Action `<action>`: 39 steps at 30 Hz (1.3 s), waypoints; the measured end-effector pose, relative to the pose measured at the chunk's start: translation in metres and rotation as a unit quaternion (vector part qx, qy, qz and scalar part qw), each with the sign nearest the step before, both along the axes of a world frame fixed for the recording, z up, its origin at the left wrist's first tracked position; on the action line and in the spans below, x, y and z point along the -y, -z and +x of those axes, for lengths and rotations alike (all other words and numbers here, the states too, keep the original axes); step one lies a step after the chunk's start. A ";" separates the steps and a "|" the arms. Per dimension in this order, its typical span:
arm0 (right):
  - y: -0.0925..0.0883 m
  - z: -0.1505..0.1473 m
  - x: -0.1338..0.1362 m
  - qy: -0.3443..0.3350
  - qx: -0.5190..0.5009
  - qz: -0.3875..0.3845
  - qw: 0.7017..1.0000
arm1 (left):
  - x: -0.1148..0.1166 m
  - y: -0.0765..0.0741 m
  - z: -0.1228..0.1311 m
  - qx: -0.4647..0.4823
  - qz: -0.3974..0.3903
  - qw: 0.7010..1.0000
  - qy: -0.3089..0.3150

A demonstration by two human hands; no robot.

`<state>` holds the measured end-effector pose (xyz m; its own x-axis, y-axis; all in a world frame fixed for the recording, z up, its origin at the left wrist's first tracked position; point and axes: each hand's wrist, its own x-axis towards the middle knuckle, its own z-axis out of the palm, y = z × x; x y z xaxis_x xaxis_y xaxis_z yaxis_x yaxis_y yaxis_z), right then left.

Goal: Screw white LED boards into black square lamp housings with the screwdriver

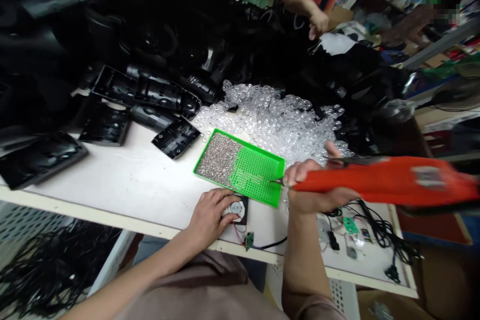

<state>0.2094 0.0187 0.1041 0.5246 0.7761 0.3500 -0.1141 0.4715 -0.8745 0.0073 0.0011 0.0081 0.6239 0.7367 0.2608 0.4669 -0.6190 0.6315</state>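
Note:
My right hand [305,187] is wrapped round a red electric screwdriver [375,178], held nearly level. Its bit points left, over the right part of a green perforated tray [262,170]. Small metal screws [217,160] are heaped in the tray's left half, with a few scattered toward the bit. Just below the tray, my left hand [213,215] curls its thumb and fingers round a small round motor [236,208] on a black plastic part. Red and dark wires run from there to a small green circuit board [249,241] at the table's front edge.
Clear plastic discs [270,115] are piled behind the tray. Black plastic housings [176,136] lie at left, with a dark heap beyond. Cables and boards [350,225] lie at right. A crate of black cords [48,260] stands lower left. Another person's hand [318,24] shows at the back.

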 end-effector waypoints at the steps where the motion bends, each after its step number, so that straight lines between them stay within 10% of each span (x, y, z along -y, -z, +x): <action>1: -0.008 -0.007 0.007 -0.012 -0.015 0.000 1.000 | 0.000 -0.001 0.000 -0.004 -0.007 1.000 0.003; 9: 0.011 -0.059 0.047 -0.054 -0.069 -0.082 0.993 | 0.002 -0.001 -0.001 -0.008 -0.035 0.999 0.011; 28: 0.022 -0.063 0.046 -0.139 -0.006 -0.053 0.989 | 0.002 -0.002 0.001 -0.007 -0.044 0.999 0.010; 39: -0.014 -0.047 0.048 -0.099 -0.039 -0.019 0.994 | 0.005 -0.008 -0.005 0.073 -0.015 0.997 -0.008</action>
